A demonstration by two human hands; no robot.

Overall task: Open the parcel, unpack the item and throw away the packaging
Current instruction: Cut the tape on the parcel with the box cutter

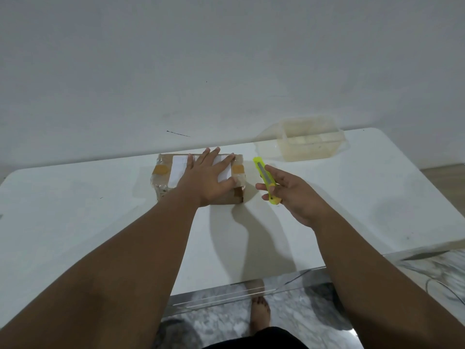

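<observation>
Parcel (pixel 198 176) under left hand (pixel 210 178), cutter (pixel 266 180) in right hand (pixel 293 195)

The parcel (pixel 198 177) is sitting on the table (pixel 75 210), toward the far edge, at about twelve o'clock from the person. The left hand (pixel 208 178) is lying flat on top of the parcel, over its label (pixel 180 170). The right hand (pixel 293 195) is hovering just beside the parcel at its three o'clock, gripping a cutter (pixel 265 178) above the tabletop. A plastic container (pixel 310 139) is standing on the table at about one o'clock, behind the cutter and near the wall (pixel 226 71). A bare foot (pixel 260 314) is resting on the floor below the table's near edge, at six o'clock.
</observation>
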